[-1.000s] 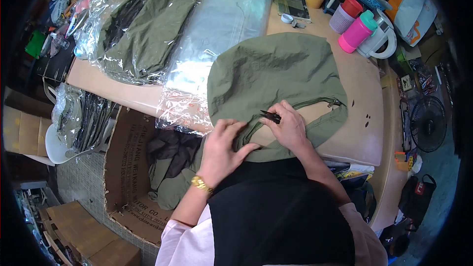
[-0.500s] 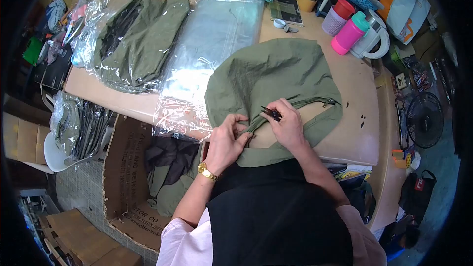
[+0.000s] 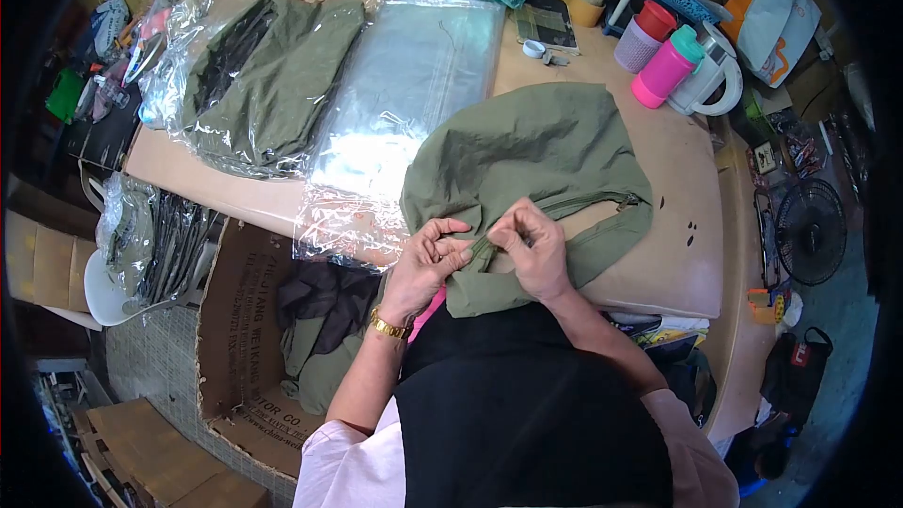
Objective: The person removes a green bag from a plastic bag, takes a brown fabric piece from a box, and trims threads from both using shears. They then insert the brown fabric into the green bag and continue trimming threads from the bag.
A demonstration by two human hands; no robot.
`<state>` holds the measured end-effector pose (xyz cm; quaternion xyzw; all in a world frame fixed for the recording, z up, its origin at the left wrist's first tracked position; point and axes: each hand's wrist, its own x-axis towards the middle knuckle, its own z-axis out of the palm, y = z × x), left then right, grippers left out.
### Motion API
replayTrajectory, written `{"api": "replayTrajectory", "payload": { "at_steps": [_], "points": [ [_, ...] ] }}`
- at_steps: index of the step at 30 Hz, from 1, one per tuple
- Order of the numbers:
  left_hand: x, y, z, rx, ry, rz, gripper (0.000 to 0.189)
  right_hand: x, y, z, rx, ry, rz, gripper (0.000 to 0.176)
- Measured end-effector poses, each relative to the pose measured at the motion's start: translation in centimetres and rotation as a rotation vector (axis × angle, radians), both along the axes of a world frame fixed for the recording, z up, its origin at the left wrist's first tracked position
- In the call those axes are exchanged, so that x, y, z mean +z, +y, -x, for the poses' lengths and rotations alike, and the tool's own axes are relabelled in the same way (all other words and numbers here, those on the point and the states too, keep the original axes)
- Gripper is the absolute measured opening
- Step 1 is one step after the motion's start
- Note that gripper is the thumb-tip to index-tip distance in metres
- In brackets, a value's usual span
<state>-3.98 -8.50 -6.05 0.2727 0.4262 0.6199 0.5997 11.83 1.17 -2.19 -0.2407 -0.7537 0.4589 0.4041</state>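
An olive-green fabric piece (image 3: 541, 141) with a zip along its slit-like opening lies at the table's front edge, part of it hanging over. My left hand (image 3: 428, 263), wearing a gold watch, pinches the fabric at the left end of the zip. Close beside it, my right hand (image 3: 534, 254) is closed, thumb and fingertips pressed together at the zip's edge. What those fingertips hold is hidden or too small to make out. The dark zip slider (image 3: 628, 199) sits at the opening's far right end.
Clear plastic bags (image 3: 404, 85) lie left of the fabric, beside a bagged olive piece (image 3: 273, 85). A pink bottle (image 3: 666, 71) and a grey-white jug (image 3: 710, 75) stand back right. Below left, an open cardboard box (image 3: 230, 320) holds dark and olive fabric.
My right hand has moved slightly left, towards my left hand. The small dark tool seen in its fingers before is out of sight. The fabric's lower strip has shifted and bunched.
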Motion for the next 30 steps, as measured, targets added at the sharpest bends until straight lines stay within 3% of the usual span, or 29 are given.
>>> {"api": "replayTrajectory", "payload": {
  "at_steps": [2,3,4,6,8,9,10,12,15,19,22,24,26,27,28,30],
  "points": [
    [-0.6,0.1,0.0,0.012,0.004,-0.017,0.038,2.3,-0.6,0.4,0.077,0.08,0.442,0.015],
    [-0.9,0.1,-0.1,0.016,0.005,-0.027,0.038,2.5,-1.2,0.0,0.333,0.045,0.368,0.016],
    [-1.1,0.2,-0.2,0.011,0.002,-0.026,0.038,3.2,-2.2,0.2,0.327,0.044,0.37,0.016],
    [-1.3,0.4,0.1,0.003,-0.166,-0.024,0.038,4.9,-4.1,1.6,0.691,-0.018,0.111,0.009],
    [-1.6,0.4,0.3,-0.026,-0.165,-0.124,0.041,3.6,-3.4,1.2,0.377,-0.026,0.208,0.016],
    [-1.4,0.3,0.2,-0.011,-0.096,-0.07,0.039,3.9,-1.8,0.3,0.242,-0.131,0.005,0.028],
    [-1.2,0.3,0.1,0.012,-0.028,-0.018,0.037,3.5,-1.0,-0.5,0.109,-0.215,-0.025,0.031],
    [-0.9,0.3,0.1,0.01,-0.007,-0.021,0.037,0.9,0.5,-1.5,0.071,-0.283,-0.155,0.024],
    [-1.0,0.5,0.3,-0.025,0.008,-0.014,0.035,-2.0,0.4,-1.4,0.095,-0.231,-0.132,0.016],
    [-1.5,0.1,0.6,-0.043,0.052,-0.007,0.022,-0.8,0.2,0.0,0.062,-0.199,-0.14,0.01],
    [-2.2,-0.1,0.6,-0.048,0.082,0.003,0.017,1.5,-0.2,1.0,0.06,-0.15,0.07,0.012],
    [-3.8,-0.1,0.2,-0.037,0.076,-0.015,0.015,3.2,-1.3,2.7,0.178,0.032,0.32,0.01],
    [-7.7,-0.3,0.2,0.12,0.325,-0.295,0.019,4.2,-4.3,4.3,0.348,0.073,0.198,0.008],
    [-3.0,0.1,0.8,-0.095,-0.04,0.011,0.025,4.9,-6.0,4.9,0.433,0.095,0.133,0.007],
    [-1.8,0.2,0.0,-0.113,0.259,0.048,0.031,5.2,-7.5,5.3,0.516,0.117,0.07,0.007],
    [-1.3,0.1,0.0,-0.146,0.326,0.007,0.032,4.9,-8.6,5.6,0.608,0.053,0.021,0.019]
  ]
}}
